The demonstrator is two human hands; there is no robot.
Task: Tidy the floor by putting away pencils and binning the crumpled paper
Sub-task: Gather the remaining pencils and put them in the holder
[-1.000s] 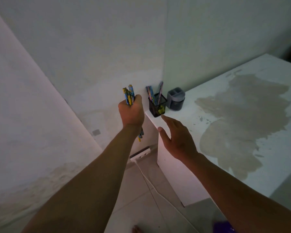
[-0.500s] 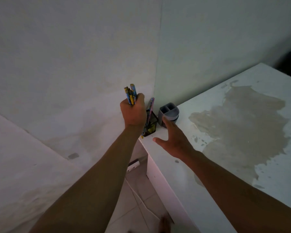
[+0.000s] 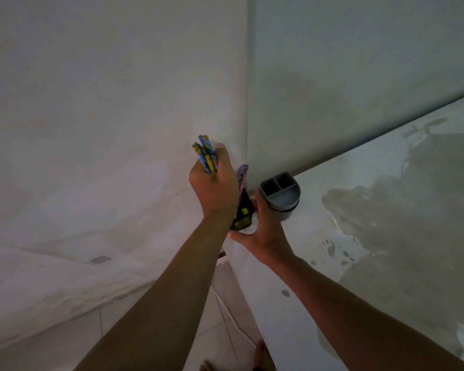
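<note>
My left hand (image 3: 214, 183) is closed in a fist around a bundle of pencils (image 3: 206, 153), blue and yellow patterned, their upper ends standing clear above my knuckles and pointing up toward the wall corner (image 3: 248, 103); their lower ends are hidden behind my hand. That fist sits directly over a black mesh pencil cup (image 3: 243, 214), which stands at the far left corner of the white table (image 3: 319, 236), close against the wall. Another pencil with a pink and blue pattern (image 3: 243, 178) rises from the cup just right of my fist. My right hand (image 3: 264, 231) is at the cup's right and near side, thumb stretched out along the table edge below the cup and fingers reaching up beside it; whether the fingers actually clasp the cup I cannot tell, as my left wrist covers the contact. A grey divided holder (image 3: 280, 195) stands just right of the cup, touching or nearly touching my right fingers. The table surface carries a large dull stain (image 3: 399, 210) on the right. Tiled floor (image 3: 220, 330) and a white cable (image 3: 233, 319) show below, between my forearms. No crumpled paper appears in view.
</note>
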